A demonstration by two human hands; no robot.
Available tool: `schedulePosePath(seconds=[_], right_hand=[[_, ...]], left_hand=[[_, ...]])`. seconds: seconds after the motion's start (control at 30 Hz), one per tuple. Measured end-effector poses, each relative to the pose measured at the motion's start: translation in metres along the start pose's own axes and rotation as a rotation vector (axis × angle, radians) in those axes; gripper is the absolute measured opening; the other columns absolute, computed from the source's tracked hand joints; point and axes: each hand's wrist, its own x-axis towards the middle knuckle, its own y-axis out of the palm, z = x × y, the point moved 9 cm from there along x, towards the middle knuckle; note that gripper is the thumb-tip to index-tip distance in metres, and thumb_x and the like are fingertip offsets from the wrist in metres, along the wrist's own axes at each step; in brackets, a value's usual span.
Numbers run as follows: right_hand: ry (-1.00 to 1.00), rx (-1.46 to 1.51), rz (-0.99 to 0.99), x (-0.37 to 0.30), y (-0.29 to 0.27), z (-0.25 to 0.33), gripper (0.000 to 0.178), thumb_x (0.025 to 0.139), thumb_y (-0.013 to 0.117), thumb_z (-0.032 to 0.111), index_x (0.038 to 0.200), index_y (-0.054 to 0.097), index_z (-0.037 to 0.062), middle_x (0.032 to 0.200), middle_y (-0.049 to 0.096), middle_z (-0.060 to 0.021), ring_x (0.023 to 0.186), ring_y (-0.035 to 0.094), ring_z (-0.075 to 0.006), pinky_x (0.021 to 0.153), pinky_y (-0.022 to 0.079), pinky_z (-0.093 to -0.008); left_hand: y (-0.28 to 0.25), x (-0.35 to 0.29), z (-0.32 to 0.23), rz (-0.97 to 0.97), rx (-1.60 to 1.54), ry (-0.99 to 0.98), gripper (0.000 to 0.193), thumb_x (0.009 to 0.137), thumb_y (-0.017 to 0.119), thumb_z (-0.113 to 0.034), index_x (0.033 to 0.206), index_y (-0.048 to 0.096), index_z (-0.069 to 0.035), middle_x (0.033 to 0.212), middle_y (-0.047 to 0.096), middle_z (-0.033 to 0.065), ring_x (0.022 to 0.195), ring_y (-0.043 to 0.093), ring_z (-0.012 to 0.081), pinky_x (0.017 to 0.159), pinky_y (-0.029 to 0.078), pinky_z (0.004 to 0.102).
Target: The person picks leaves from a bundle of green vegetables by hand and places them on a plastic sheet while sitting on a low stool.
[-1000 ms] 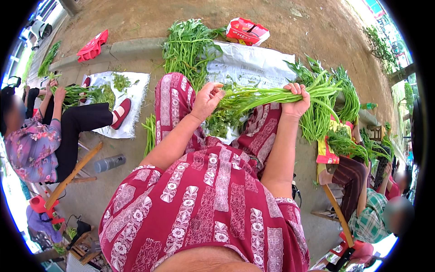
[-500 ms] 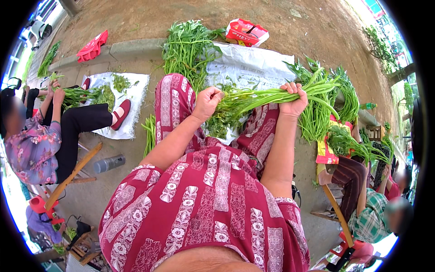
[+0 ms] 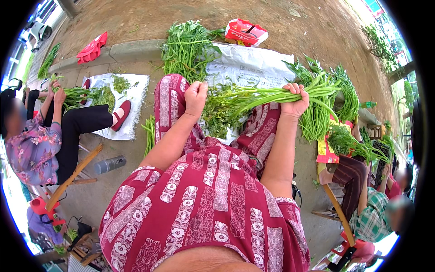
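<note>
My right hand (image 3: pixel 295 99) is closed round a bunch of long-stemmed leafy greens (image 3: pixel 265 97), held sideways above my lap. The thick pale-green stems stick out to the right, and the thinner leafy ends reach left. My left hand (image 3: pixel 196 99) is a fist over my left knee, a little apart from the leafy ends; whatever is inside it is hidden. Between my knees lies a heap of loose leaves (image 3: pixel 222 119) on a white woven sheet (image 3: pixel 244 61). A pile of uncut greens (image 3: pixel 186 50) stands beyond my left knee. More stems (image 3: pixel 315 120) lie beyond my right hand.
At left a seated person (image 3: pixel 34 145) handles greens over another white sheet (image 3: pixel 140 97). Another person (image 3: pixel 374 211) sits at right with greens. A grey bottle (image 3: pixel 110 164) lies on the paving. Red bags (image 3: pixel 247 32) and a curb (image 3: pixel 136 49) stand at the back.
My left fist has moved left, away from the leafy ends of the bunch. My right hand keeps its hold, almost in the same place.
</note>
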Motion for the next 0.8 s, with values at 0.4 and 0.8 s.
schedulePosePath(seconds=[0.4,0.8], right_hand=[[0.030,-0.055,0.017,0.002,0.004,-0.008,0.005,0.073,0.050,0.004,0.077,0.050,0.0071,0.064,0.042,-0.0024,0.062,0.043,-0.0162,0.071,0.042,-0.0350],[0.016,-0.138,-0.015,0.001,0.007,-0.013,0.007,0.072,0.050,0.005,0.077,0.047,0.0087,0.064,0.041,-0.0018,0.060,0.041,-0.0158,0.069,0.041,-0.0343]], left_hand=[[0.056,-0.023,-0.053,0.305,0.303,0.385,0.017,0.078,0.062,-0.018,0.085,0.060,-0.002,0.076,0.054,0.0090,0.073,0.052,0.0226,0.068,0.042,0.0312],[0.065,-0.029,-0.059,0.229,0.497,0.504,0.008,0.067,0.057,-0.007,0.064,0.050,-0.003,0.066,0.053,0.0123,0.066,0.053,0.0298,0.060,0.042,0.0390]])
